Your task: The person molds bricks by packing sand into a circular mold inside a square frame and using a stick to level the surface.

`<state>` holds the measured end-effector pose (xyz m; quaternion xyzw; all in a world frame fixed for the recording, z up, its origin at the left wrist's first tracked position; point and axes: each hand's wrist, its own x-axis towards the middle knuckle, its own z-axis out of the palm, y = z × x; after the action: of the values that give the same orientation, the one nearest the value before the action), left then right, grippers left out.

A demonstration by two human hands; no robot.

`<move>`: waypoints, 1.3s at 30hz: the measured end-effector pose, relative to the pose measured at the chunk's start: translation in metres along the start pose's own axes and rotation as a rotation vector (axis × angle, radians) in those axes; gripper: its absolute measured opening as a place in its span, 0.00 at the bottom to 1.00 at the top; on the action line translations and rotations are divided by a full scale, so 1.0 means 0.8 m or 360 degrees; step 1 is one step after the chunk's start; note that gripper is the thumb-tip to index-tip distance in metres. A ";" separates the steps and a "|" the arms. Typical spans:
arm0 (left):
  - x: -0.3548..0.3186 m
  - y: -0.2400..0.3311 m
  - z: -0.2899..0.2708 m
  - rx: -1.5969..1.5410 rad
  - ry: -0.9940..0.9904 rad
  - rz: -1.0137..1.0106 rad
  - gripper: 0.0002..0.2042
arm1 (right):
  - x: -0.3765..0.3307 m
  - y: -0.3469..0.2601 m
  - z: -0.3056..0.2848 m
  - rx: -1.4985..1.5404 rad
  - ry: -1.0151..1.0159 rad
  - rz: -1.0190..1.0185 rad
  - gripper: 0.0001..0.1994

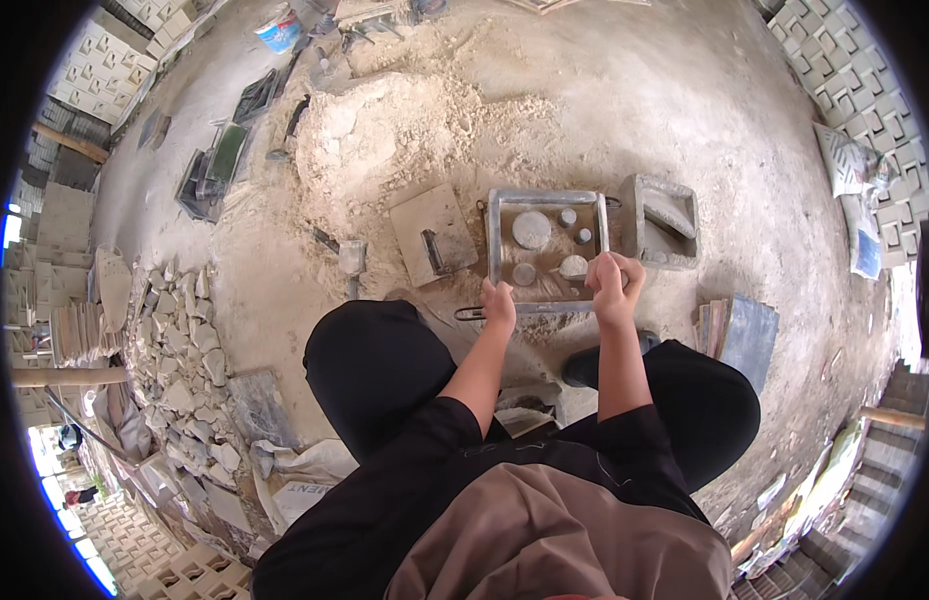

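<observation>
A square grey metal frame (547, 196) is in front of me, low over the ground between my knees. My left hand (498, 306) is closed on its near left corner, and my right hand (614, 285) grips its right side near the closer corner. Inside the frame's outline are several round pieces, the largest a flat pale disc (531, 230). A rod with a looped end (471, 314) sticks out by my left hand. Left of the frame lies a square board (416, 222) with a dark handle (433, 252) on it. A trowel-like tool (352, 257) is further left.
Right of the frame stands a grey rectangular box (634, 220) with a slab inside. Pale powder (374, 125) is heaped ahead. Broken stone pieces (179, 350) lie at left. Flat panels (749, 335) lean near my right knee. Sacks (846, 165) sit against the block wall at right.
</observation>
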<state>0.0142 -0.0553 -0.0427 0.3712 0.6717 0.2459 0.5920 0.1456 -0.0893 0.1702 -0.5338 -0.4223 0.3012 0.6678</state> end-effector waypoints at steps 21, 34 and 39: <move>0.017 -0.016 -0.012 -0.0121 -0.0026 -0.0115 0.34 | -0.017 0.034 -0.041 0.0233 0.0419 -0.0020 0.17; 0.028 -0.024 -0.013 -0.0114 0.0045 -0.0035 0.33 | -0.024 0.017 -0.040 0.0607 0.0247 -0.0142 0.14; -0.003 -0.004 -0.016 -0.0295 -0.0104 -0.0057 0.32 | -0.025 0.016 -0.039 0.0448 0.0261 -0.0131 0.13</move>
<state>0.0009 -0.0580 -0.0414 0.3105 0.6330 0.2840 0.6498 0.1645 -0.1177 0.1509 -0.4401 -0.3415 0.2852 0.7800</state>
